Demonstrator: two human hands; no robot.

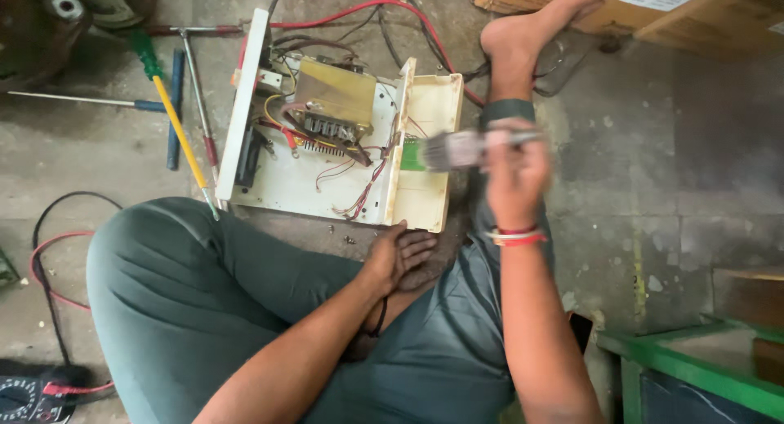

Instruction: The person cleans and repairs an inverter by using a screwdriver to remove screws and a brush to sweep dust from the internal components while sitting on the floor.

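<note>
An opened cream-coloured electrical unit [302, 187] lies on the concrete floor, with a brass-coloured transformer [333, 106] and several wires inside. Its side panel [429, 146] stands open beside a green circuit board [412, 153]. My right hand [513, 175] grips a paintbrush [461, 149], blurred, whose bristles point left at the board. My left hand [396, 257] rests on my leg just below the unit's near edge, fingers loosely curled, holding nothing.
Screwdrivers [175, 122] and a T-handle tool [196, 73] lie left of the unit. A multimeter [24, 395] with red leads sits at bottom left. My bare foot [531, 32] touches a cardboard box [694, 8]. A green frame [694, 367] stands at right.
</note>
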